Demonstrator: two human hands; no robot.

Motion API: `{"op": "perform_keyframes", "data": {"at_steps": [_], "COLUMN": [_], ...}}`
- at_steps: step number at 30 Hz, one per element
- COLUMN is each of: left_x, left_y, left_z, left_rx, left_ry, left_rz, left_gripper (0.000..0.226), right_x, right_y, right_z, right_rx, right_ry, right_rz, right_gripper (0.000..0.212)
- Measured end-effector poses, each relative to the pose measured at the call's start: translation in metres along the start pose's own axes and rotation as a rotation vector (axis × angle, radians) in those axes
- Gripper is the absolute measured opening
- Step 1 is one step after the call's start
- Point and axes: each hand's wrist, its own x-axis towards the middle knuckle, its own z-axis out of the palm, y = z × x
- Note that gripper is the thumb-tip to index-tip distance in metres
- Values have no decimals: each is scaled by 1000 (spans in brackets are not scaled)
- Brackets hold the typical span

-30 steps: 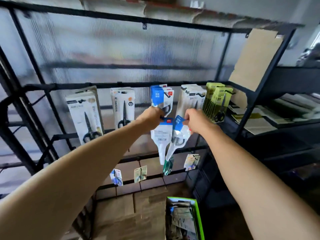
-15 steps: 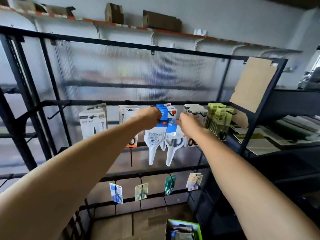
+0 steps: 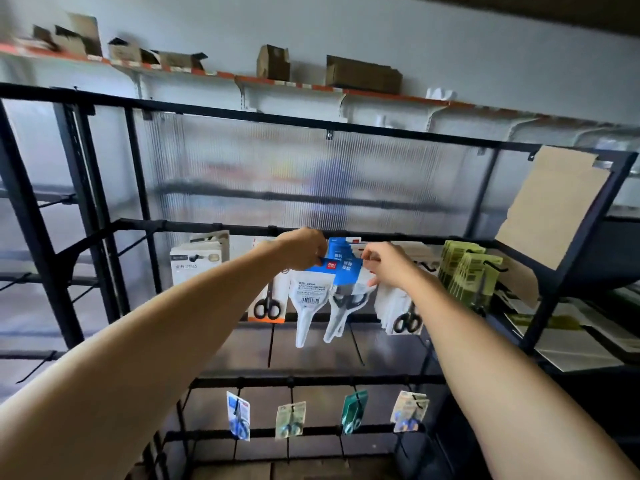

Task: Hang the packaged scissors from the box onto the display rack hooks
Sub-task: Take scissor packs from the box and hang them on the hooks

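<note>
I have both arms stretched up toward the middle rail of the black display rack. My left hand is curled round the blue top of one scissors pack, whose white back with a barcode faces me. My right hand pinches the blue header of a second scissors pack just beside the first, thumb and forefinger on its right edge. The two packs overlap and hang with their pointed ends down. Their tops sit just under the rail, in front of another blue-topped pack already on the rack. I cannot tell whether either held pack is on a hook.

Left of my hands on that rail hang a grey-and-white pack and an orange-edged pack with black scissors, partly behind my left arm. To the right hang white packs with black-handled scissors, then a bunch of green packs. On the lower rail four small packs hang in a row: a blue one, a pale one, a dark green one and another pale one. A frosted ribbed panel backs the rack and a sheet of cardboard leans at its right end. Above, a wall shelf carries open cardboard boxes.
</note>
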Motion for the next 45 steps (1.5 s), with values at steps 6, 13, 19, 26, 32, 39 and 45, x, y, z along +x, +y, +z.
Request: {"op": "perform_keyframes", "data": {"at_steps": [6,13,19,26,32,39,45], "left_x": [10,14,12,8,5,3,-4], "left_y": [2,5,7,5,14,20,18], "left_z": [-3,-8,-10,-11,-24,-33,-41], "left_rx": [45,100,21,-74,-104,-252,-298], "left_ry": [-16,-42,-14,-29,-8,225,230], "left_rz": [31,51,75,212,357,517,476], "left_gripper": [15,21,22,20,20,8,17], "right_x": [15,20,21,7,-14,-37,-39], "right_y": [-3,-12,-14,-9,-19,-36,-43], "right_z": [-7,14,21,14,-5,2,7], "right_rx": [-13,-368,-372,-222,273,768,841], "right_ry": [-51,177,322,303,6,-226,-146], "right_rz": [1,6,134,92,127,189,208], "right_gripper": [13,9,7,7,8,26,9]}}
